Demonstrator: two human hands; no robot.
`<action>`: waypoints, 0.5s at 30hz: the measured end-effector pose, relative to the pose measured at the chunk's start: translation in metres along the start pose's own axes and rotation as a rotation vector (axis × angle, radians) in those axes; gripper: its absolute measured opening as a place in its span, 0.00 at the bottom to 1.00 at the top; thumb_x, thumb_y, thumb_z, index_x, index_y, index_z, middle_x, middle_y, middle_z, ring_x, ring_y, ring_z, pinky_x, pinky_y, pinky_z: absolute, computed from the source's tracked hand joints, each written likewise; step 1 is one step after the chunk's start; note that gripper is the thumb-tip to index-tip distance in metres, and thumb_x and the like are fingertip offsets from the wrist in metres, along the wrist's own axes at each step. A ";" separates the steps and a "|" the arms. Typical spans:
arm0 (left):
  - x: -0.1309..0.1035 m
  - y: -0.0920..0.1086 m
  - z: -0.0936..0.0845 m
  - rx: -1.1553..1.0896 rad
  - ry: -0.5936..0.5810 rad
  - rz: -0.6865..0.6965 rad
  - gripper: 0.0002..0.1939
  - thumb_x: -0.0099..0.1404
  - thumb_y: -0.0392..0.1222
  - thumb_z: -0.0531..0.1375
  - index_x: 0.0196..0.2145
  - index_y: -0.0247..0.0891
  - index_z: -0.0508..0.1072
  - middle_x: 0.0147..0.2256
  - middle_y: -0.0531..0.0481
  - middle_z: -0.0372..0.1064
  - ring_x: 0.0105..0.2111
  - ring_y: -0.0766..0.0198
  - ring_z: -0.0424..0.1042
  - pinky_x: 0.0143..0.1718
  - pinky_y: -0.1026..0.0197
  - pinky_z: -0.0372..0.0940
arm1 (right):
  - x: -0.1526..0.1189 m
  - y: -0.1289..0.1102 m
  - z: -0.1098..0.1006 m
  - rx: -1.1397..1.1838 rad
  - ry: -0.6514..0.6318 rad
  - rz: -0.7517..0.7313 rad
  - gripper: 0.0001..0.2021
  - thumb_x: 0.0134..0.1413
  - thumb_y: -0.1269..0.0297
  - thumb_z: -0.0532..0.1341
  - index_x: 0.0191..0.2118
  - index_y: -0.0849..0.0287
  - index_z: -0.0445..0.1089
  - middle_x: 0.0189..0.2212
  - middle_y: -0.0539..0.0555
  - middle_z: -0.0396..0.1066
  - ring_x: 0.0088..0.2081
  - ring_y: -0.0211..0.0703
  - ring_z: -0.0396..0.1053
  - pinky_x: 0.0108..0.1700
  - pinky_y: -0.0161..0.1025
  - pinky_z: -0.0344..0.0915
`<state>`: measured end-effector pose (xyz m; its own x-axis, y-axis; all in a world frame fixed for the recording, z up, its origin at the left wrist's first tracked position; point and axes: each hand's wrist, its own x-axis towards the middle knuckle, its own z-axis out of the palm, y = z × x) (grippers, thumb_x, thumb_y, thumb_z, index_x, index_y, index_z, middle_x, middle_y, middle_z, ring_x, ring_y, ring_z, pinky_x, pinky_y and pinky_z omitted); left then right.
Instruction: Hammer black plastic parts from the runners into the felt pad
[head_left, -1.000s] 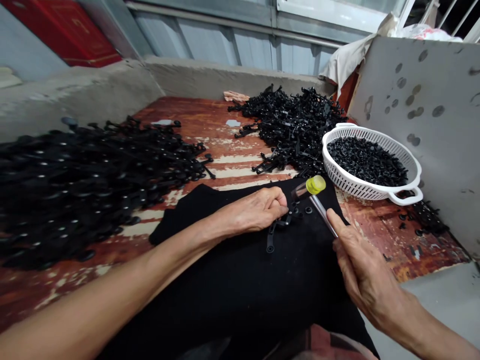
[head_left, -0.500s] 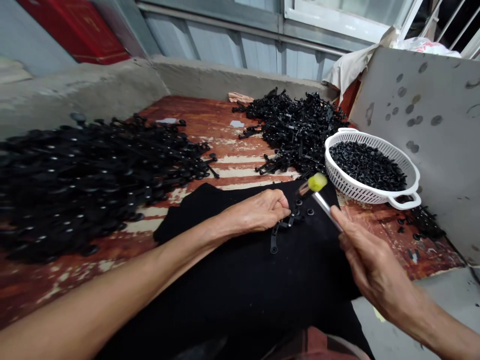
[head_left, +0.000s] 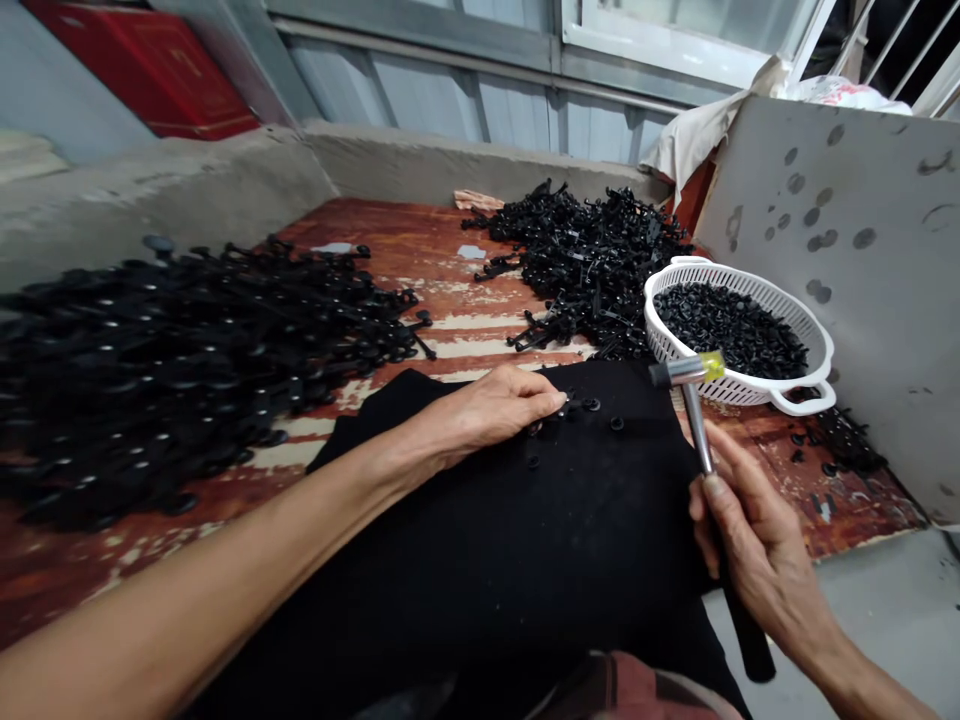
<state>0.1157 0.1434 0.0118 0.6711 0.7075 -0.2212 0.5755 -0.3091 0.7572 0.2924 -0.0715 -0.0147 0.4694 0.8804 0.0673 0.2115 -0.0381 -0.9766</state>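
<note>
Our right hand [head_left: 761, 530] is wrapped round a metal hammer with a yellow-tipped head [head_left: 697, 430], raised just short of a white slotted plastic basket [head_left: 814, 335]. Our left hand [head_left: 499, 408] pinches a small black plastic part [head_left: 568, 405] on black cloth [head_left: 555, 560], small black round pieces [head_left: 616, 424] near its fingertips.

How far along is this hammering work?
Apparently midway. Done: perhaps the left pile or the far pile; I can't tell which. In hand: the left hand pinches a small black part over the black cloth, while the right hand holds the hammer off it. Left: probably the loose pieces in the white basket.
</note>
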 end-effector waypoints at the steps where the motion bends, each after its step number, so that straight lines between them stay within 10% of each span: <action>1: 0.001 0.002 0.000 -0.016 0.025 0.001 0.18 0.57 0.55 0.56 0.22 0.38 0.66 0.21 0.56 0.56 0.22 0.68 0.55 0.24 0.64 0.48 | -0.001 0.002 0.000 0.051 -0.002 0.049 0.22 0.66 0.56 0.55 0.63 0.45 0.59 0.26 0.44 0.64 0.17 0.29 0.58 0.17 0.27 0.58; 15: 0.010 0.015 0.008 -0.152 0.087 -0.113 0.18 0.51 0.57 0.59 0.21 0.38 0.66 0.17 0.59 0.53 0.18 0.72 0.49 0.21 0.64 0.42 | -0.001 0.012 0.000 0.154 0.017 0.128 0.20 0.66 0.53 0.55 0.62 0.38 0.60 0.27 0.42 0.64 0.16 0.26 0.59 0.17 0.25 0.57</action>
<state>0.1350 0.1403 0.0162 0.5601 0.7863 -0.2609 0.5633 -0.1304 0.8159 0.2945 -0.0727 -0.0260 0.4991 0.8647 -0.0570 0.0165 -0.0753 -0.9970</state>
